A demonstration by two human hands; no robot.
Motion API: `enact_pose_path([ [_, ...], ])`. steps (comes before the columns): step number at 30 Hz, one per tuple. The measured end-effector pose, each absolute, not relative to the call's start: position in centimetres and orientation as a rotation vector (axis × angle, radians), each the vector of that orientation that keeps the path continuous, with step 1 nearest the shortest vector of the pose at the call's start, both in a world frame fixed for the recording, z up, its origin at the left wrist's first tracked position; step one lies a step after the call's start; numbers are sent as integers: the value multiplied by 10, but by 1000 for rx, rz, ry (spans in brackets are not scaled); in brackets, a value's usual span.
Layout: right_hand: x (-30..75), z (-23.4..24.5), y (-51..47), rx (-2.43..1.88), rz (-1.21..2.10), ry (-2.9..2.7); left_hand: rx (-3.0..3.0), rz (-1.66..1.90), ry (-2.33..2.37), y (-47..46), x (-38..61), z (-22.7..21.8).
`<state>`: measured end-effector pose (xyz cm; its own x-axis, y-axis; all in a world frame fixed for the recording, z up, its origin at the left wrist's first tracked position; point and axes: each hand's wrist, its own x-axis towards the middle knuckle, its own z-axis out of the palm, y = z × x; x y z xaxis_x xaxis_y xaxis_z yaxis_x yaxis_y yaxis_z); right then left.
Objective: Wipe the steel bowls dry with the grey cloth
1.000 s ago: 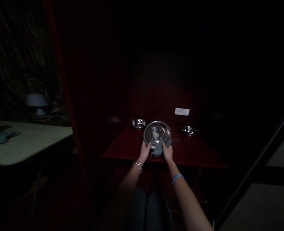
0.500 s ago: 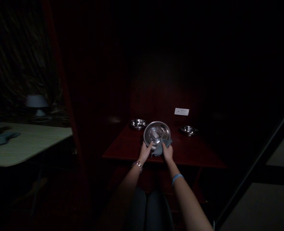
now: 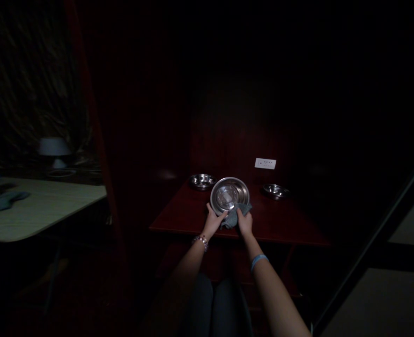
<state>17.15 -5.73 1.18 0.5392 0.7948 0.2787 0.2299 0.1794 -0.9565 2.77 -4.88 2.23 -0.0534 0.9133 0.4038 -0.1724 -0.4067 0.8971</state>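
Note:
A shiny steel bowl (image 3: 227, 195) is tilted up over the front of the dark red desk, its inside facing me. My left hand (image 3: 213, 222) grips its lower left rim, thumb on the inner side and the other fingers behind. Over the lower right rim lies a grey-green cloth (image 3: 232, 219), pinched there by my right hand (image 3: 245, 222) with the thumb on top. The right hand's other fingers are hidden behind cloth and bowl. Two more steel bowls rest on the desk: one bowl (image 3: 202, 181) at the back left, another bowl (image 3: 276, 191) at the back right.
The red desk (image 3: 179, 215) stands against a dark wall with a white socket panel (image 3: 265, 163). To the left, past a red partition, a pale table (image 3: 62, 199) bears a cloth (image 3: 10, 199); a lamp (image 3: 54, 147) stands behind it. A dark slanted frame (image 3: 375, 238) edges the right side.
My left thumb has slid slightly right along the bowl's lower rim, and a finger now shows at the left edge. The bowl has shifted very slightly right; the right hand keeps the cloth.

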Motion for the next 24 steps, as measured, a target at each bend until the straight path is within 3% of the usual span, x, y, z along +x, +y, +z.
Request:
enact_pose_path([
  [8, 173, 9, -55, -1328, 510, -968, 1437, 1540, 863, -50, 24, 24],
  [24, 172, 7, -52, -1346, 519, -1004, 1421, 1773, 1057, -34, 24, 12],
])
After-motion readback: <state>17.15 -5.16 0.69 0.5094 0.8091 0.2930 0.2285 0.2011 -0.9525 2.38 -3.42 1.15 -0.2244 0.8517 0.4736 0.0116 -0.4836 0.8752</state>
